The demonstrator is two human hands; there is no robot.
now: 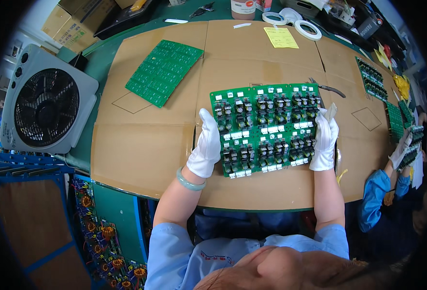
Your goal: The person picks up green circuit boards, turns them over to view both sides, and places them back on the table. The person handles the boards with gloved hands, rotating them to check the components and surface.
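A green circuit board panel [252, 131], crowded with black and white components, is held level over the cardboard between my two white-gloved hands. My left hand [207, 145] is closed on its left edge, fingers pointing away from me and partly hidden. On the opposite edge my right hand [325, 142] grips the panel. A small beige piece [331, 112] sticks up at the right fingertips; I cannot make out its kind. Just past the panel's far right corner lies a pair of pliers [333, 90], partly hidden by the panel. Another green board [164, 72] rests flat at the far left, with no tall parts showing.
Cardboard [141, 150] covers the table. A grey fan [47, 101] stands at left. Tape rolls [307, 30], a yellow paper [281, 37] and a jar [243, 8] lie along the far side. At right, a co-worker's gloved hands [401, 150] hold another board. Boards with copper coils [108, 232] stand lower left.
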